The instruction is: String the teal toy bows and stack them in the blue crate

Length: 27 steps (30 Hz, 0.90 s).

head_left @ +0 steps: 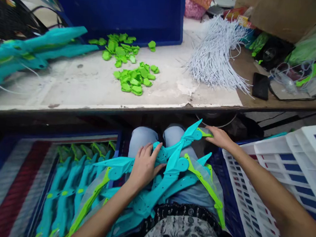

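Observation:
Several turquoise plastic frames (171, 168) with pointed tips and jointed lime-green arms (205, 180) lie across my lap. Clear film spans between some of the green arms and the frames. My left hand (144, 167) grips one turquoise frame near its hub, thumb and fingers on either side of it. At the far right end of that frame, my right hand (218, 136) pinches the tip of a short green arm. Its fingertips are partly hidden there.
A blue crate (116, 144) on the left holds similar frames in a row. At right stands a white slotted basket (271, 163). Small green pieces (135, 79), a bundle of white ties (217, 53), a phone (260, 86) and blurred turquoise frames (27, 52) lie on the table.

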### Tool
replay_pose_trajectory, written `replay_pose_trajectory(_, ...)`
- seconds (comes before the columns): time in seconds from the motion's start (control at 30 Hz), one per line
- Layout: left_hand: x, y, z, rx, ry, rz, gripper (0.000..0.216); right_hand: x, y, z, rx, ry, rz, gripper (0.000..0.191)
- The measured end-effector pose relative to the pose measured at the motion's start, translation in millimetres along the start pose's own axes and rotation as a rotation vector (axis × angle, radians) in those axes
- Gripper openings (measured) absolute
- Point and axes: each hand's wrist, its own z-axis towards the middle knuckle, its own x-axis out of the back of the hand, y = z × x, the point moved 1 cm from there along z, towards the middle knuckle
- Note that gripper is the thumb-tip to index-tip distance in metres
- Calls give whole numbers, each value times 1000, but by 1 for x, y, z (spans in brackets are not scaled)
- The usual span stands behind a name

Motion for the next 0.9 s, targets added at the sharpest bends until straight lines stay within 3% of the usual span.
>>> replay_pose_trajectory(0.1,2,3,24,-10,48,-184,56,2,-5,-4,-28,37,7,54)
replay_pose_trajectory(0.23,5,23,88,106,72,-645,44,8,-14,-10,-112,132,-132,43)
replay_pose_trajectory(0.27,3,34,105,166,1,-763,43,10,-15,-11,-129,140,-173,39)
replay_pose_trajectory(0.4,-19,82,149,392,-508,-1228,35,15,-7,-13,-124,138,-249,30)
replay_pose_trajectory(0.47,-29,96,156,446,-581,-1368,35,14,2,-14,-105,119,-247,29)
replay_pose_trajectory(0.6,-41,96,161,441,-492,-1268,35,7,14,-12,-109,97,-224,26)
replay_pose_trajectory(0.9,-56,84,169,199,-312,-915,32,-4,20,6,-48,38,-182,23)
